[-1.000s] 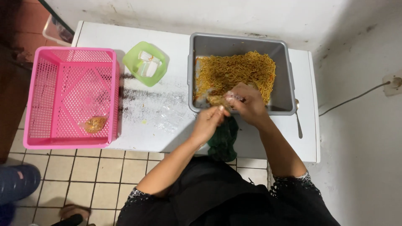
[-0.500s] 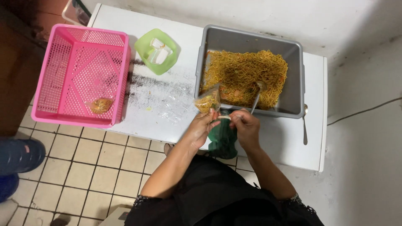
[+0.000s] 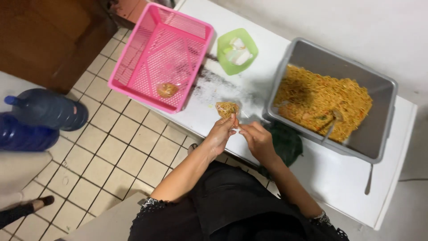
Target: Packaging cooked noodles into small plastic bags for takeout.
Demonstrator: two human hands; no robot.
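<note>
A small bag of noodles (image 3: pixel 227 109) is held above the counter (image 3: pixel 223 89) edge by the left hand (image 3: pixel 220 134), grip closed; the right hand (image 3: pixel 257 139) apparently pinches its neck, beside the grey tub (image 3: pixel 285 67).

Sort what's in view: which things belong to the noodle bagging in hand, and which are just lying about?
In use: small bag of noodles held by left hand and right hand; grey tub of noodles; pink basket with one filled bag.

Lying about: green dish; spoon; blue water bottles.
</note>
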